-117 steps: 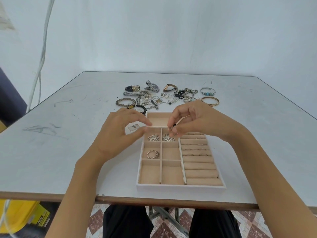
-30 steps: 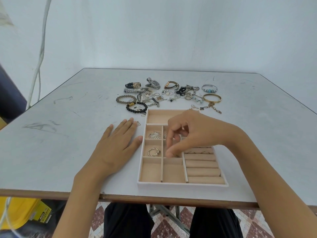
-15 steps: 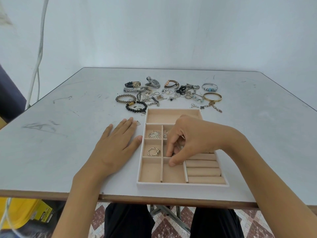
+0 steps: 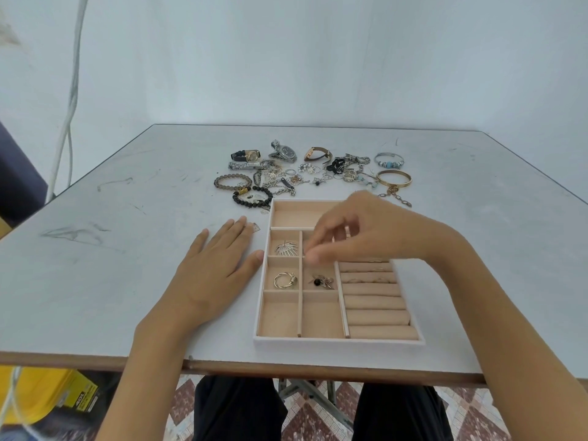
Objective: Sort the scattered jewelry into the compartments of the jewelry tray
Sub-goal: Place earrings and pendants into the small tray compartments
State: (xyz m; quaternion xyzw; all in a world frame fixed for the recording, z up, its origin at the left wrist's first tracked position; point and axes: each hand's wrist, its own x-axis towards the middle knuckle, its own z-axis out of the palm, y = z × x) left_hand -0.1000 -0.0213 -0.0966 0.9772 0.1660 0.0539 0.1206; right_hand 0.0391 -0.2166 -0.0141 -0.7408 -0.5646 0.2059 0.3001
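Note:
The beige jewelry tray (image 4: 337, 343) lies near the table's front edge. Three of its small compartments are filled: a silver fan-shaped piece (image 4: 286, 248), a silver knot ring (image 4: 285, 280) and a dark-stone piece (image 4: 321, 281). My right hand (image 4: 366, 237) hovers over the tray's middle with its fingertips curled close together just above the dark-stone piece, and I see nothing in them. It hides the compartment under it. My left hand (image 4: 219, 265) lies flat and open on the table against the tray's left side. Scattered jewelry (image 4: 302, 173) sits behind the tray.
The pile holds watches (image 4: 284, 152), a gold bangle (image 4: 393, 178), a black bead bracelet (image 4: 251, 197) and chains. Ring rolls (image 4: 375, 300) fill the tray's right column. A small clear packet (image 4: 255, 228) peeks out at my left fingertips. A cable (image 4: 68, 122) hangs at left.
My right hand lowered into the middle right compartment, left the dark-stone piece there, and has lifted up and back. My left hand stays flat on the table.

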